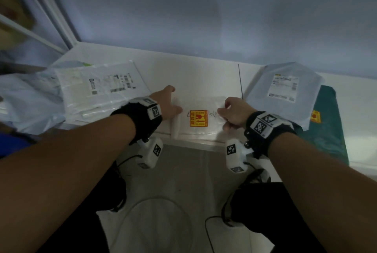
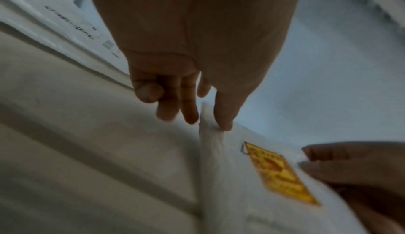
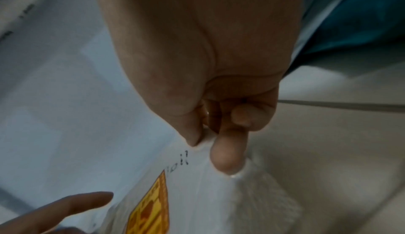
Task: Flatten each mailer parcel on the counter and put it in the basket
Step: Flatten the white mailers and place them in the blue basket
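A white mailer [image 1: 204,128] with a yellow and red sticker [image 1: 198,118] lies at the counter's front edge. My left hand [image 1: 175,99] is at its left end, where the edge is rolled up. In the left wrist view the thumb [image 2: 223,121] presses into the mailer [image 2: 230,177], and the raised edge stands between thumb and fingers. My right hand [image 1: 221,114] pinches the mailer's right end. The right wrist view shows that hand [image 3: 208,147] with thumb and a finger closed on the film of the mailer [image 3: 197,194]. No basket is clearly in view.
A white labelled mailer [image 1: 102,87] lies on crumpled pale bags [image 1: 26,105] at the left. At the right, a pale blue labelled mailer [image 1: 283,89] lies on a teal one [image 1: 326,130]. A pale round rim [image 1: 155,201] shows on the floor below the counter [image 1: 204,73].
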Motion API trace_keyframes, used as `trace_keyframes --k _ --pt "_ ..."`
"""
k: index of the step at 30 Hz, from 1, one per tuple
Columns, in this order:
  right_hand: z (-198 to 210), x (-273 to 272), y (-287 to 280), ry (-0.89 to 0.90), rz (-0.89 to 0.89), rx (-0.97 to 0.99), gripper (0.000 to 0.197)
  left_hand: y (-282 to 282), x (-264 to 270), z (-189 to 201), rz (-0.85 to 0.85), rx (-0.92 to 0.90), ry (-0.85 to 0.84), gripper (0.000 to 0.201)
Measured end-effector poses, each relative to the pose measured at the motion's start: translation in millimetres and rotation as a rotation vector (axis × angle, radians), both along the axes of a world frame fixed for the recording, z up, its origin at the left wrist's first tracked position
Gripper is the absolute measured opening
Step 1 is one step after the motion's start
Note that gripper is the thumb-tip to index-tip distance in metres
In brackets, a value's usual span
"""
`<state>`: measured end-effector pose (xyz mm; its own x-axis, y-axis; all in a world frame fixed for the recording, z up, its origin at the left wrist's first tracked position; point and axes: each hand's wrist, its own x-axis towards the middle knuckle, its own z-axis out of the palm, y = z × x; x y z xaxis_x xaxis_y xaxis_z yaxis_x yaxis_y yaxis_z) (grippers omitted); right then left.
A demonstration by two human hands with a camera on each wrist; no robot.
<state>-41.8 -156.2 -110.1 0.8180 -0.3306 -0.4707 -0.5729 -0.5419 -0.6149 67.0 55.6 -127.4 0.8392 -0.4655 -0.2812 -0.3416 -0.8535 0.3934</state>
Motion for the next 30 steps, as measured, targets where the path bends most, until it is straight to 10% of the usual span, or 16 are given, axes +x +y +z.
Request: trace_keyframes --k 9,16,30 --pt "-15.9 2.3 -9.7 -0.010 -0.015 -0.381 0.033 -25.2 -2.7 -8.3 -0.332 0.230 -0.328 0.052" --pt "-47.1 -21.0 39.5 -0.262 0.282 -0.596 0.050 -26.6 -41.0 -43.8 -0.385 0.172 -0.236 0.063" --pt "-69.4 -18.9 30.7 -0.096 0.447 -0.609 0.061 -24.9 -38.2 -56.3 -0.374 0.223 -0.239 0.060"
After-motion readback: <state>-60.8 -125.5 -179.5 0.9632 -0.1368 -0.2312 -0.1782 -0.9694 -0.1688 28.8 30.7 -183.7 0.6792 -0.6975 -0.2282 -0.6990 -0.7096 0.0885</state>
